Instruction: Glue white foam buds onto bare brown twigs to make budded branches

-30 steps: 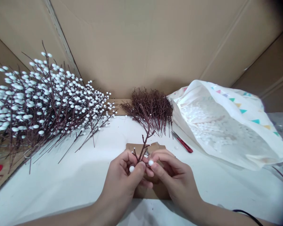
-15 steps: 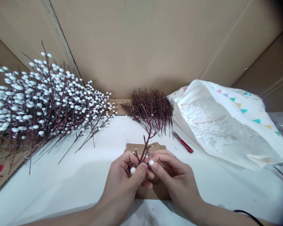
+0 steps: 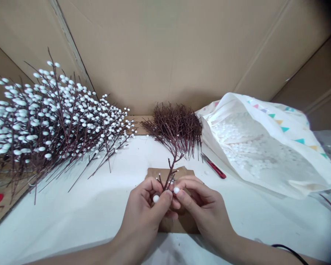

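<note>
Between thumb and fingers, my left hand (image 3: 147,208) grips a dark brown artificial twig (image 3: 171,169) that stands up and forks into short tips, a few of them white. Beside my left thumb shows one white berry (image 3: 156,198); whether it sits on the twig is hidden. My right hand (image 3: 204,206) pinches another white berry (image 3: 176,190) against the right side of the twig, close to my left thumb. Under both hands lies a piece of brown cardboard (image 3: 179,226). The lower part of the twig is covered by my fingers.
Berry-covered branches (image 3: 55,117) are heaped at left. Bare brown twigs (image 3: 179,125) lie at the back centre. An open white bag (image 3: 278,184) holding many white berries stands at right, with a red-handled cutter (image 3: 215,167) beside it. Cardboard walls (image 3: 168,55) enclose the white table (image 3: 99,213).
Almost nothing differs. The berry in my right hand has shifted very slightly to the left, toward the twig; my left hand keeps its hold.
</note>
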A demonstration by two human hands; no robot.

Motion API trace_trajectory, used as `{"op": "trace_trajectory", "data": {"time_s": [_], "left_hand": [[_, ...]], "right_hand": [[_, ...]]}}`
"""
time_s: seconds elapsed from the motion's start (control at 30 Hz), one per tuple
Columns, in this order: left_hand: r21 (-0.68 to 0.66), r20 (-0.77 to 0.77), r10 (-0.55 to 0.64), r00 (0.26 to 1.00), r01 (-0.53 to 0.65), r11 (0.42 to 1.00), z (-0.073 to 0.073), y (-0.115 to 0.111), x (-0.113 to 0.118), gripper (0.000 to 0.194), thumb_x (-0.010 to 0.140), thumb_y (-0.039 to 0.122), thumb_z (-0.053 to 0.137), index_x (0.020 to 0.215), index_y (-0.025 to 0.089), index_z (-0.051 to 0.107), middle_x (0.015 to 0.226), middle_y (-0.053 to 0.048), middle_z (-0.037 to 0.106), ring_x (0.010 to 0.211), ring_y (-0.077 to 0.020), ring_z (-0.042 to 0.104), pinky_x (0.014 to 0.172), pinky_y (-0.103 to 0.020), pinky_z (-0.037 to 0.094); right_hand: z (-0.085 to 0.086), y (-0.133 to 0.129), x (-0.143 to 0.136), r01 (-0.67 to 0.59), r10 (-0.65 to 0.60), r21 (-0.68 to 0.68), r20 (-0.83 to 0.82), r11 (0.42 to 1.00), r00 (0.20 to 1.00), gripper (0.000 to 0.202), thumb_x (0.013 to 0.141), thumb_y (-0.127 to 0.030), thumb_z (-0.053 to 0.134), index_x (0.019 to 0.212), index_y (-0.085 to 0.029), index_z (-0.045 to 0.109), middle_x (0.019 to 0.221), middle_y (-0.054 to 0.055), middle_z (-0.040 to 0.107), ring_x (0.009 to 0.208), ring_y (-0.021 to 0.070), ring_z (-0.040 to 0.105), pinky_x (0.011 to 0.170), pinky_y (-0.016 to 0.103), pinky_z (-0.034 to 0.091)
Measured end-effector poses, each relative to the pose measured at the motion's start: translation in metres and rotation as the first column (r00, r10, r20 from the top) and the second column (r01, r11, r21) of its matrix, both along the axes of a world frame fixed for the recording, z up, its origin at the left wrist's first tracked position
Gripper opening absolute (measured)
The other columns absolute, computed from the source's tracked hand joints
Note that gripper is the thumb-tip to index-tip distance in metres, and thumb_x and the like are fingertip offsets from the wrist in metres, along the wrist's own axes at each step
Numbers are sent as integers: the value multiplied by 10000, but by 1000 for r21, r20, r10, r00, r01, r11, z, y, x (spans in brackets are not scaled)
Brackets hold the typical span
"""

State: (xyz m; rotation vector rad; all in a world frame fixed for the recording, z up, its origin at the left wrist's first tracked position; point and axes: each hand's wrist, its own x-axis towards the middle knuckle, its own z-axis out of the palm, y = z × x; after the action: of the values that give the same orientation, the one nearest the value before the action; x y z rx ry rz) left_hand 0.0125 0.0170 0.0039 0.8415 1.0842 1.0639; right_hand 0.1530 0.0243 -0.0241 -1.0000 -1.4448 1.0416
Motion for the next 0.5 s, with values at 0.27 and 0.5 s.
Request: {"op": "trace_trajectory", "data": {"time_s": [0.27, 0.5], "left_hand": [[-54, -43, 5, 999, -8, 999, 1, -2, -1, 184, 790, 229, 678, 671, 167, 552, 627, 9, 665, 555, -92, 608, 563, -186, 515], [-30, -72, -26, 997, 24, 999, 4, 1, -1, 206, 770, 267, 689, 670, 173, 535, 649, -3, 678, 543, -118, 633, 547, -218, 529]], "right_hand": [[0, 0, -1, 19, -19, 16, 1, 1000, 1000, 143, 860, -301, 630, 751, -231, 690, 714, 27, 671, 751, 160, 626, 655, 249, 522], [0, 2, 5, 21, -18, 60, -51, 998, 999, 78, 839, -217, 655, 838, -260, 720, 822, 24, 692, 787, 155, 668, 665, 246, 557]]}}
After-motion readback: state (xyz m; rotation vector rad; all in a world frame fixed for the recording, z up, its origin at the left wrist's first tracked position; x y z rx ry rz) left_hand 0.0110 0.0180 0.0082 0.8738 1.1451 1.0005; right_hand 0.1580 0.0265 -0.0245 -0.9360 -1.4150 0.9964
